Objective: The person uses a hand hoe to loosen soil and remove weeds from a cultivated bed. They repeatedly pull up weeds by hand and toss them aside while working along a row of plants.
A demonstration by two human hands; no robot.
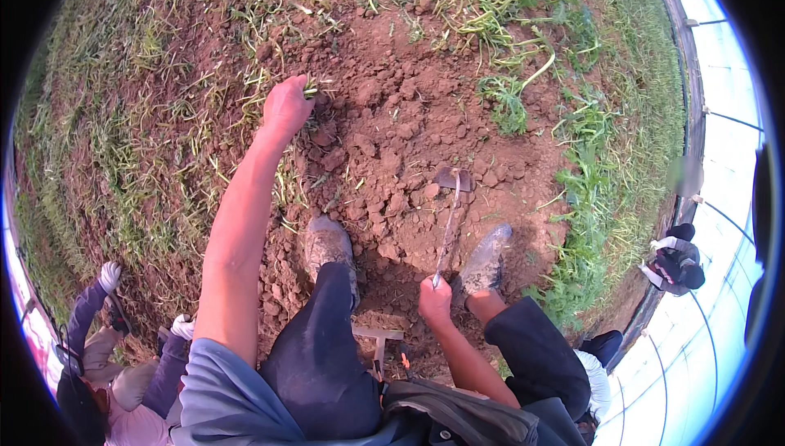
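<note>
My left hand (pixel 287 105) is closed around a small bunch of cut green stems (pixel 311 89), low over the reddish clods at the upper middle. Lower down, my right hand (pixel 435 300) grips the end of a small hand hoe's thin handle (pixel 449 225). The hoe's flat metal blade (pixel 454 179) rests on the loose soil. My two mud-covered shoes (pixel 330 243) stand on either side of broken earth, with the hoe nearer the right one. Leafy green plants (pixel 506 102) with pale stems lie on the soil above and to the right.
A wooden T-shaped piece (pixel 379 334) is between my legs. A gloved co-worker (pixel 126 378) crouches at lower left; others are at right (pixel 677 260) and lower right (pixel 593 378). Trampled stems (pixel 147 158) cover the left ground. Plastic sheeting (pixel 727 158) with thin hoops borders the right.
</note>
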